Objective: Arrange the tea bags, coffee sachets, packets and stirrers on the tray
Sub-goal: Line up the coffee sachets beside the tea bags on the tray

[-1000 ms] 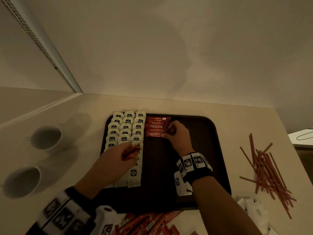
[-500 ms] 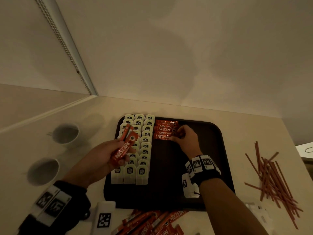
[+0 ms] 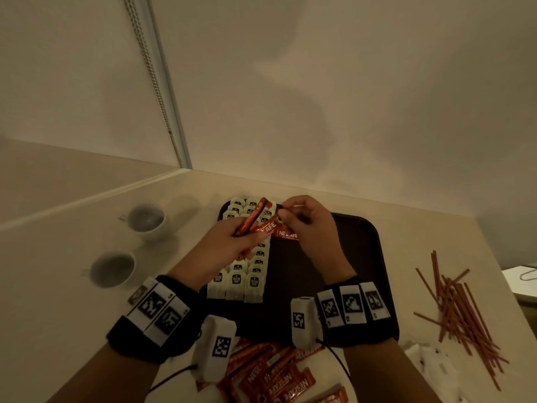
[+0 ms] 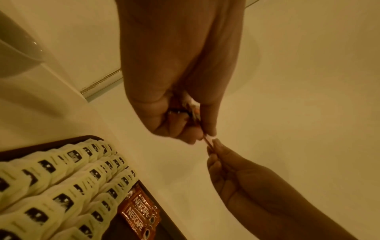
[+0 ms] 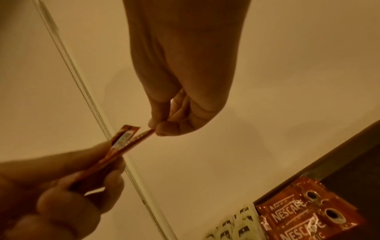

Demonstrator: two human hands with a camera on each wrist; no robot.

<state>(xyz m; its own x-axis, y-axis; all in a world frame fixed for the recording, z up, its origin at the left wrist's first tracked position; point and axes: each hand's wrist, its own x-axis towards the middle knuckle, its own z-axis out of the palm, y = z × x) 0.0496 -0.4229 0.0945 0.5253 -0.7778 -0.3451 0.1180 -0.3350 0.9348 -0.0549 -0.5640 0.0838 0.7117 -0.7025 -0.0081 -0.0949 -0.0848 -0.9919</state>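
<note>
Far to my left two white cups (image 3: 146, 221) stand on the counter, clear of the dark tray (image 3: 374, 257). On the tray's left part the tea bags (image 3: 235, 282) lie in three overlapping rows. Above them my left hand (image 3: 220, 248) curls round a small bunch of Nescafé coffee sachets (image 3: 255, 221), their long axes slanting up and away to the right. My right hand (image 3: 311, 225) pinches the far tip of the lowest sachet (image 5: 144, 135) between thumb and forefinger; the other fingers are folded in. So the sachet runs from my left fist toward my right pinch, and the right hand is the nearer one to the laid sachets (image 3: 287, 235), which sit just beside the tea bags and below my right fingers. I judge the sachet must slide out rightward, then turn crosswise to match them. Right of the tray, the stirrers (image 3: 462, 315) lie scattered.
</note>
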